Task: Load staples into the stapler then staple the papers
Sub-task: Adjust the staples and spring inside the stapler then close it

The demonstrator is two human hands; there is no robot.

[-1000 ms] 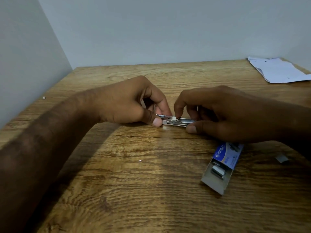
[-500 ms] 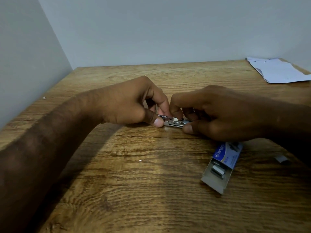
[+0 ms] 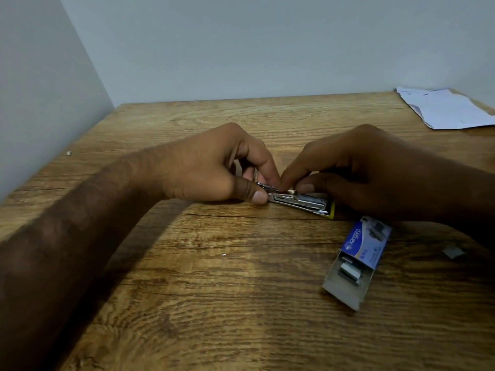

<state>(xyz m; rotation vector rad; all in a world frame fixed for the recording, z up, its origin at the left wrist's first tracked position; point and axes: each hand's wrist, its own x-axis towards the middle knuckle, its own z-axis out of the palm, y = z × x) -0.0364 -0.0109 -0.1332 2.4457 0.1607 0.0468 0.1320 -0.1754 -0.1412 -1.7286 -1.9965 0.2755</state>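
Note:
A small metal stapler with a yellow end lies on the wooden table, mid-frame. My left hand pinches its left end between thumb and fingers. My right hand rests on top of it, fingertips pressing near the left part of the staple channel; I cannot see whether staples lie under them. A blue staple box lies slid open at the front right, with staple strips showing in its grey tray. White papers lie at the far right corner.
Grey walls close the table at the back and on the left. A small grey scrap lies right of the staple box. A tiny speck sits near the left edge.
My right hand has shifted so that the stapler's right end and yellow tip now show. Its fingertips stay pressed close to my left hand's fingers. The left hand has hardly moved.

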